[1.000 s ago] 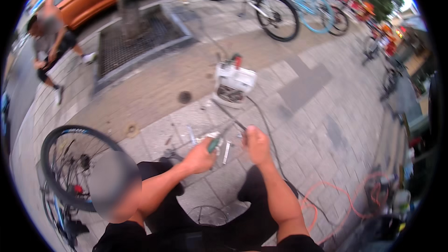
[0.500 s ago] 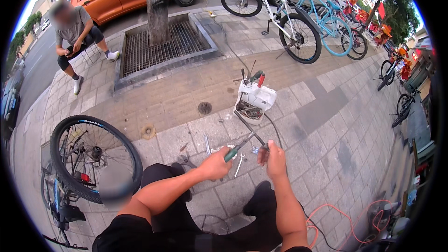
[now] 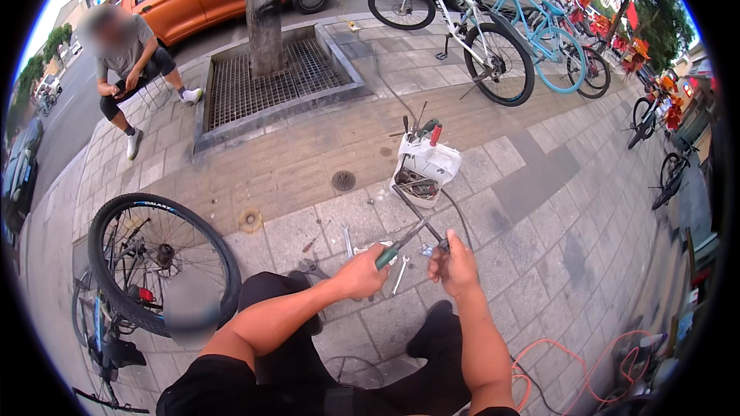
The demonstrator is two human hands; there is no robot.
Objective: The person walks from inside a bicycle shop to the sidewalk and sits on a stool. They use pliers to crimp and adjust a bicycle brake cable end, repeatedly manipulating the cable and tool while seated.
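On a paved sidewalk, a person in dark clothes is working with two bare hands while, at far left, another person [image 3: 139, 40] is sitting beside a tree grate. A bicycle wheel [image 3: 165, 255] with a black tire is standing nearer the worker's left side. A wrench [image 3: 347, 239] is lying on the paving just beyond the left hand [image 3: 362, 273], which is grasping a green-handled tool [image 3: 388, 255] in a closed fist and pointing its metal shaft forward and to the right. A second wrench [image 3: 400, 276] is lying between the hands. The tool's tip is crossing a dark rod [image 3: 410, 203]; whether the two are touching is hard to tell. The rod is slanting from just by a white toolbox [image 3: 445, 160] back to the right hand [image 3: 456, 266], which is curling its fingers around the near end.

Careful work here is probably depending on that right hand: a firm hold would be stopping the rod from rolling or swinging. The left wrist would best be staying in line with the handle, guiding the tip with light, even pressure and pointing it clear of the right hand's fingers. An orange hose [image 3: 576, 362] is looping across the paving at far right.
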